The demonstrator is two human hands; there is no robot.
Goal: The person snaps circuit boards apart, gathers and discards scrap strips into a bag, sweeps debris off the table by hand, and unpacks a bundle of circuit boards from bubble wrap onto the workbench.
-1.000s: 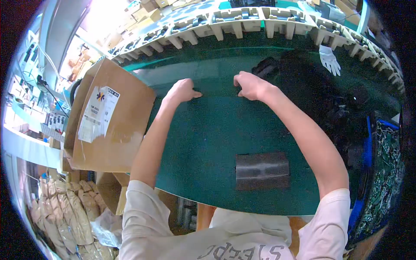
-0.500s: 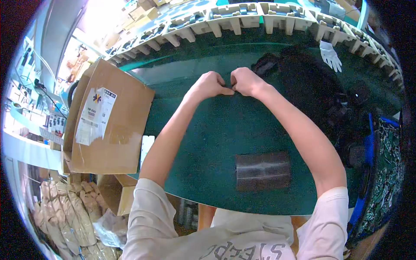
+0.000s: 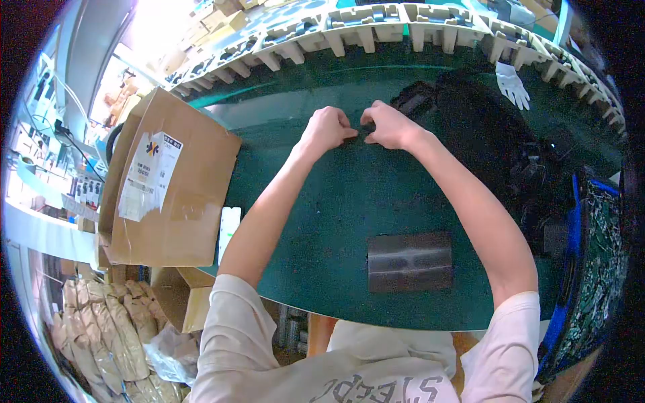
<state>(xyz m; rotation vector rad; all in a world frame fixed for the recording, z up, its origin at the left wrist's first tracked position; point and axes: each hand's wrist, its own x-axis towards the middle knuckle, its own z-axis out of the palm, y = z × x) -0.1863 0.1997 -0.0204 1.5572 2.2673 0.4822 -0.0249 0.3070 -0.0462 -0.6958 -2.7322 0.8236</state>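
Observation:
My left hand and my right hand are held close together over the far half of the green work surface, with a small gap between the fingertips. Thumb and fingers of the right hand pinch a small dark piece, too small to name. The left hand's fingers are curled with the thumb toward that piece; whatever they grip is hidden. Nearer my body lies a flat dark brown rectangular piece with a pale sheen across its middle.
A large cardboard box stands at left, beside a white object. Black items are piled at right, near a white glove. Molded trays line the back edge. A blue-edged bin of small parts sits far right.
My hands have moved slightly apart, opening a gap between the fingertips where a small dark piece now shows. The surrounding objects stay in place.

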